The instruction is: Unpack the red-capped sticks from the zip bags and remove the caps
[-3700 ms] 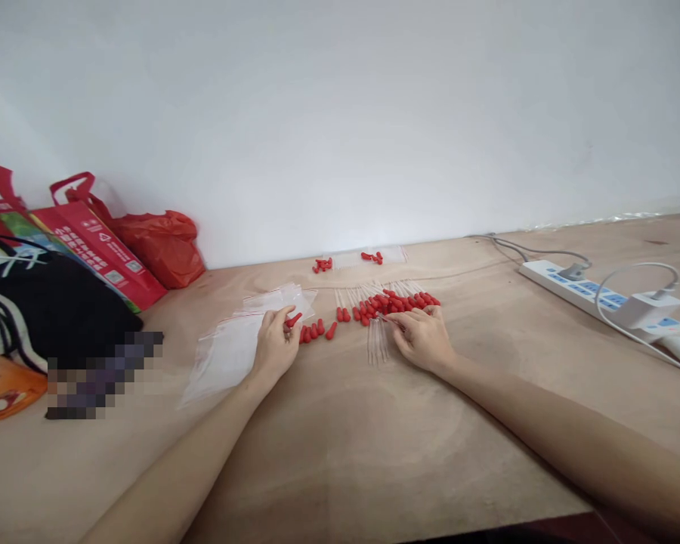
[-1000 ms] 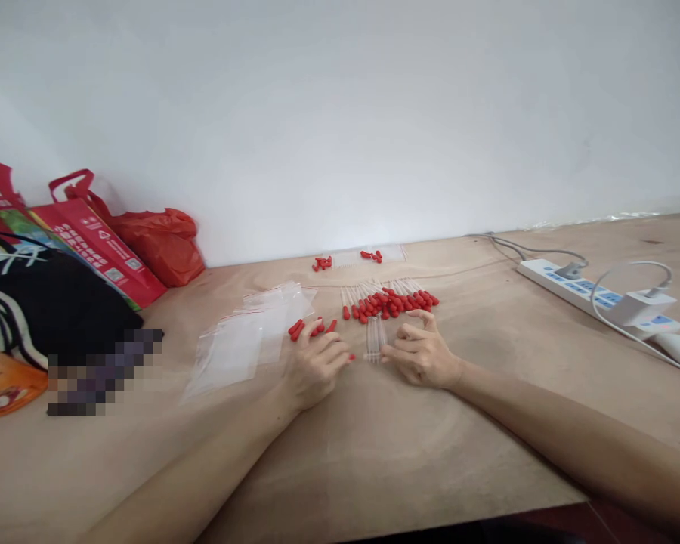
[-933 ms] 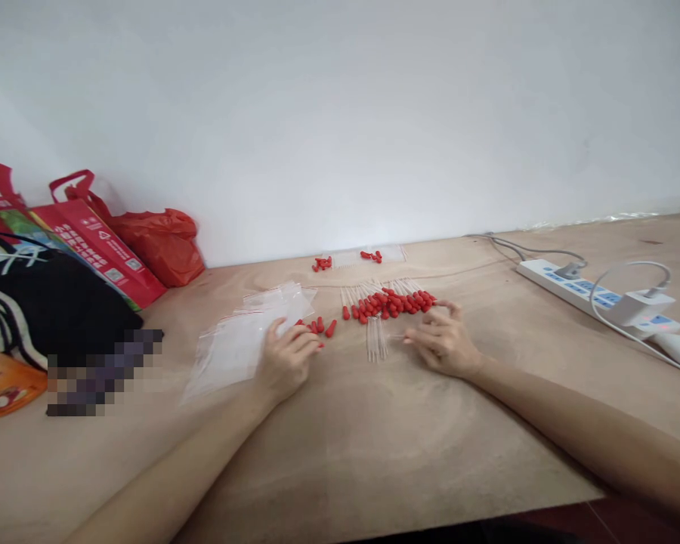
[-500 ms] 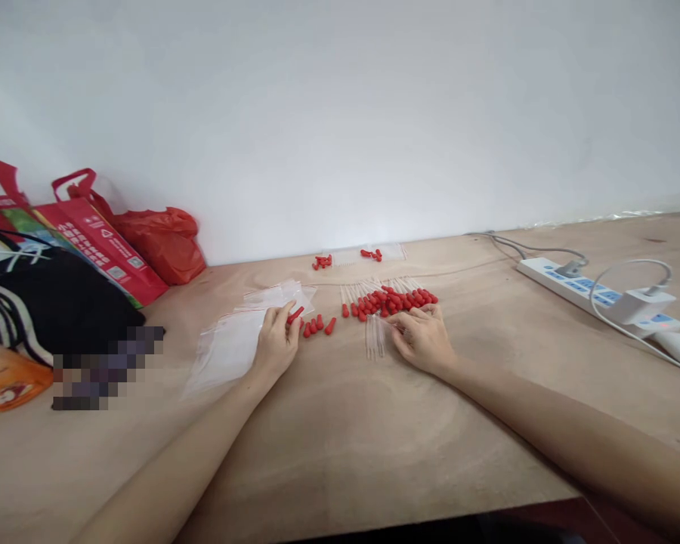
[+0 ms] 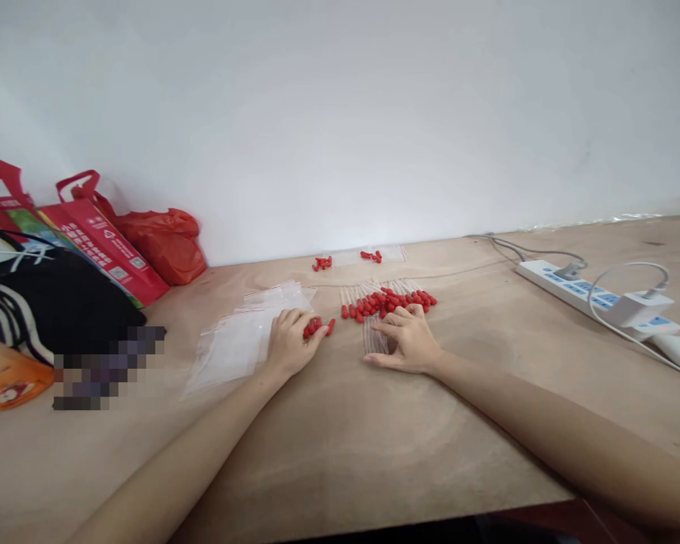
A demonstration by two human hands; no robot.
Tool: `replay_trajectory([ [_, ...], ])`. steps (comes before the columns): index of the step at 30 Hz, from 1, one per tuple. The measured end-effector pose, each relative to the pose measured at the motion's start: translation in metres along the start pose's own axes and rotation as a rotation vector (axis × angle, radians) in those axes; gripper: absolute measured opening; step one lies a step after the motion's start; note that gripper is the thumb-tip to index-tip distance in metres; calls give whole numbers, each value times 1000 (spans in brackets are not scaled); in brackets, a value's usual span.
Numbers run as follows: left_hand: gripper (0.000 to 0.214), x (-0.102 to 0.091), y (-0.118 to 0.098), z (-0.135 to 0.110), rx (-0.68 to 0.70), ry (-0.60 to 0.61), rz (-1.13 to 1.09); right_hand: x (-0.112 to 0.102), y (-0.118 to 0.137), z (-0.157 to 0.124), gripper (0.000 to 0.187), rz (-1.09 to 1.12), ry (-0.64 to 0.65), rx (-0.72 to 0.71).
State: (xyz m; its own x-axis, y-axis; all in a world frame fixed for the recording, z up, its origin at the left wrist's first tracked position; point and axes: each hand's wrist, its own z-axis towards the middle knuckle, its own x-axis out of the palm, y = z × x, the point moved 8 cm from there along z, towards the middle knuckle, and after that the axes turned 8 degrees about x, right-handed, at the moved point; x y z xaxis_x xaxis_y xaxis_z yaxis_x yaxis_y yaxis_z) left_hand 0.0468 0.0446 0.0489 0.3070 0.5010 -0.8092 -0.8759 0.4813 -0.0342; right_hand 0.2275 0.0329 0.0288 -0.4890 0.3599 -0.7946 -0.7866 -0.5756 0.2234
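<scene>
My left hand curls around a small group of loose red rubber bulbs, with thumb and fingers on either side of them on the table. Under the fingers of my right hand lies a bundle of thin clear tubes, side by side; its thumb and index finger are spread apart over them. Just beyond that hand is a heap of droppers, their red bulbs facing me and their slim pale stems pointing to the wall. Flat clear zip bags are stacked beside my left hand.
Further back, near the wall, more red bulbs and a clear bag lie on the wooden table. A white power strip with cables is at right. Red shopping bags and a black striped bag stand at left.
My left hand has moved right, from the bags' edge onto the loose red bulbs. My right hand has shifted slightly left and its fingers have spread over the clear tubes.
</scene>
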Motion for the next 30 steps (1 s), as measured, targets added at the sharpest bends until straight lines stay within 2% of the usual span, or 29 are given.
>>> replay_trajectory([
  [5,22,24,-26,30,48,111,2,-1,0,1,63,25,13,-10],
  [10,29,51,-33,58,-27,175,-6,-7,-7,0,37,66,-34,60],
  [14,23,67,-29,68,-119,239,-26,-13,-16,-1,25,81,-130,128],
  [17,19,63,-18,64,-234,200,-48,-15,-19,-2,23,80,-194,143],
  [20,18,41,-5,49,-302,65,-62,-18,-21,-3,24,82,-237,155],
  [22,16,21,-6,36,-211,-46,-61,-21,-22,-4,31,77,-272,155],
  [26,11,-9,-30,6,146,-136,-30,-28,-14,-6,55,-22,-310,86],
  [30,7,-20,-59,-17,454,-158,49,-24,4,-10,47,-117,-242,-112],
])
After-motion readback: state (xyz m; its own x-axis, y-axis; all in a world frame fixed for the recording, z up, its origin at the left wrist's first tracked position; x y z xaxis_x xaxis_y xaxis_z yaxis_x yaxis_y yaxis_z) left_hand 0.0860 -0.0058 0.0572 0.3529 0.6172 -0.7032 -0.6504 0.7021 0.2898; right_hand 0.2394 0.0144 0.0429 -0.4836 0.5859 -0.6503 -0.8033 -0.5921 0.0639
